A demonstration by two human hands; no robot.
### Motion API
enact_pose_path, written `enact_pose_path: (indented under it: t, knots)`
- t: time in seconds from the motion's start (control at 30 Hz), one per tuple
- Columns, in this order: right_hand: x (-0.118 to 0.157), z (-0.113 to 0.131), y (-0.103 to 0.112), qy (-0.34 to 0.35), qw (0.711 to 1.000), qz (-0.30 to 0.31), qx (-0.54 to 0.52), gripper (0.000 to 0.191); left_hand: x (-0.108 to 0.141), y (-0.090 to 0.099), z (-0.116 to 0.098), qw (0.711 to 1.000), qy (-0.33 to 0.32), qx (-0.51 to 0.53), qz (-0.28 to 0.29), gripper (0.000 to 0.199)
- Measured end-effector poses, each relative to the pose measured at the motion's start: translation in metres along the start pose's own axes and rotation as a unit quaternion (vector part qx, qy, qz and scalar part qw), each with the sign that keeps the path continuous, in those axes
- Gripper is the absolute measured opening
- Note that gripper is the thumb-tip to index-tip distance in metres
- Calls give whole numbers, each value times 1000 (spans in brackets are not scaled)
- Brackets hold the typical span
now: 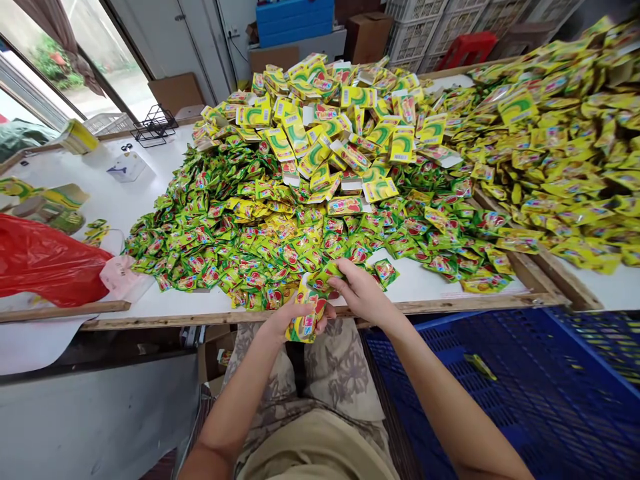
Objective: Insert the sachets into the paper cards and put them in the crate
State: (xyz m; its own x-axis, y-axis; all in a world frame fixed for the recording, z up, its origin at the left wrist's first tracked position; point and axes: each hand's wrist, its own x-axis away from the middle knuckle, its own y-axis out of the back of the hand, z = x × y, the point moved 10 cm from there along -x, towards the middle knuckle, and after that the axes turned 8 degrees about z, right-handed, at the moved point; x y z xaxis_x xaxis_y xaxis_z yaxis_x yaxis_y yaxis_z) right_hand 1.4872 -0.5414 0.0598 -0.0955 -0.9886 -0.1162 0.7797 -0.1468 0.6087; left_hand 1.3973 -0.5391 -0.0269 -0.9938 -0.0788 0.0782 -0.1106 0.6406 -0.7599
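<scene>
My left hand (286,321) is closed around a small yellow carton (301,327) with a red fruit picture, held upright over the table's front edge. Pinched in my right hand (361,292) is a green candy packet (323,279), at the carton's upper end. Whether the packet is partly inside the carton, I cannot tell. Just beyond both hands spreads a big heap of green packets (210,227) with some yellow ones among them. Small yellow cartons (315,157) lie piled on top of that heap.
A wooden strip (165,323) edges the white table (150,163). More yellow packets (560,173) are heaped on the right, behind a wooden divider (530,267). A blue plastic crate (450,393) stands below right. On the left lie a red plastic bag (45,257) and a black wire rack (154,127).
</scene>
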Motion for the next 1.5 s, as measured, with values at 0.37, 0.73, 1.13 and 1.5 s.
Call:
enact_pose_path:
  t: [0.37,0.73,1.13,1.5]
  knots:
    - [-6,-5,-7,-33,993,89,77,13,9,18,7,992,79,-77,-66,49]
    - [-15,16,-19,30,979,172,104,14,6,6,-1,984,93,-147,-49,33]
    - [-13,7,-23,-6,989,132,-66,8,0,8,6,996,88,9,5,57]
    - [2,-44,-3,-83,977,-80,-181,46,50,46,-34,929,-188,-74,-309,44]
